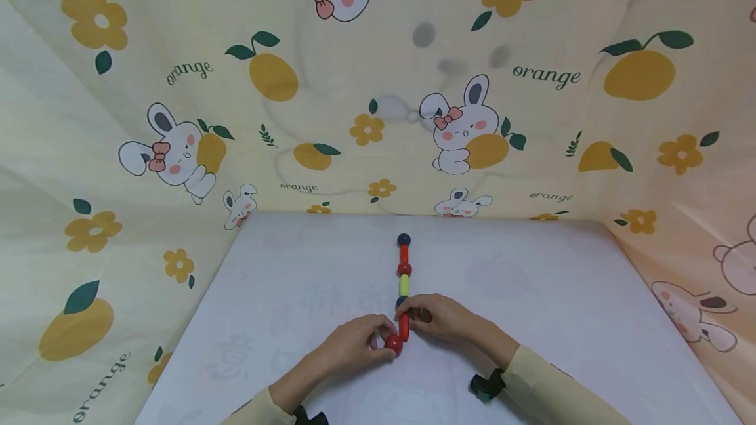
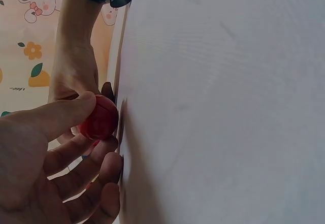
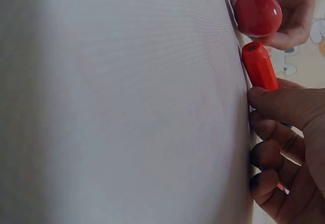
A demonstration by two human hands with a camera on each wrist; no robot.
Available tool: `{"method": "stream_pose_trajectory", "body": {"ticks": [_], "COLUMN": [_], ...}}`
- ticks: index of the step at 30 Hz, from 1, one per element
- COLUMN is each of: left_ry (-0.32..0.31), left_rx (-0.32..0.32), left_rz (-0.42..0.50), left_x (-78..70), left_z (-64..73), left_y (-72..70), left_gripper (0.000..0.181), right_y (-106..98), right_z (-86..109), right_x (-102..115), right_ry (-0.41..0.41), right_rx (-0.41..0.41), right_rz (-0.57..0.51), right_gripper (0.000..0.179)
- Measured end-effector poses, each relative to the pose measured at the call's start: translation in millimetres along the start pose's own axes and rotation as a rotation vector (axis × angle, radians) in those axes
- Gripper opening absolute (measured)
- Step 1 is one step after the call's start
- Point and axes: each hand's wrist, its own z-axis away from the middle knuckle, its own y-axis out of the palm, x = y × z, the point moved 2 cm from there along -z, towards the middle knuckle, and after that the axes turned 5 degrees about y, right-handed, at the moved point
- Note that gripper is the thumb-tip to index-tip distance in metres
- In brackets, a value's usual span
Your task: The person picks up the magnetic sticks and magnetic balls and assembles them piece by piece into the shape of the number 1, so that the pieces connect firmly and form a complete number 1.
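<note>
A straight chain of rods and balls runs from the middle of the white table toward its far edge. From the far end come a dark blue ball [image 1: 404, 239], a red rod, a small red ball [image 1: 404, 269], a yellow-green rod [image 1: 404, 285] and a blue ball [image 1: 401, 302] partly behind fingers. My right hand [image 1: 444, 318] pinches the nearest red rod [image 3: 260, 66] close to that blue ball. Between thumb and fingers, my left hand [image 1: 354, 344] holds a loose-looking red ball [image 2: 100, 118]. In the right wrist view, a small gap separates this ball from the rod's free end.
The white tabletop [image 1: 283, 281] spreads around both hands. A cream cloth [image 1: 342, 176] with printed rabbits, flowers and oranges hangs behind it and along both sides. A dark camera mount [image 1: 487, 385] sits at the right wrist.
</note>
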Motion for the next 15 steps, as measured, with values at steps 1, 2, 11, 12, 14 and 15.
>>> {"method": "stream_pose_trajectory", "body": {"ticks": [1,2,11,12,14,15], "left_ry": [0.000,0.000,-0.021,-0.026,-0.036,-0.041], "left_rx": [-0.001,-0.001,-0.010,-0.012,-0.014,-0.015], "left_rz": [0.001,0.001,0.012,0.015,0.021,0.024], "left_x": [0.1,-0.1,-5.1,-5.8,-6.5,-6.7], "left_z": [-0.1,-0.2,-0.6,-0.6,-0.5,-0.6], "left_y": [0.4,0.8,2.9,3.1,3.5,3.9], "left_gripper": [0.035,0.035,0.034,0.034,0.034,0.034], "right_y": [-0.1,0.0,0.3,0.4,0.5,0.5], "right_z": [0.0,-0.1,-0.9,-0.9,-0.8,-0.9], "right_x": [0.3,0.3,-1.7,-1.9,-1.6,-1.7], "right_ry": [0.004,0.006,-0.010,-0.011,-0.012,-0.010], "right_rx": [0.001,0.001,-0.003,-0.003,-0.006,-0.006], "right_rz": [-0.003,-0.004,-0.021,-0.023,-0.023,-0.024], "right_gripper": [0.034,0.033,0.033,0.033,0.032,0.032]}}
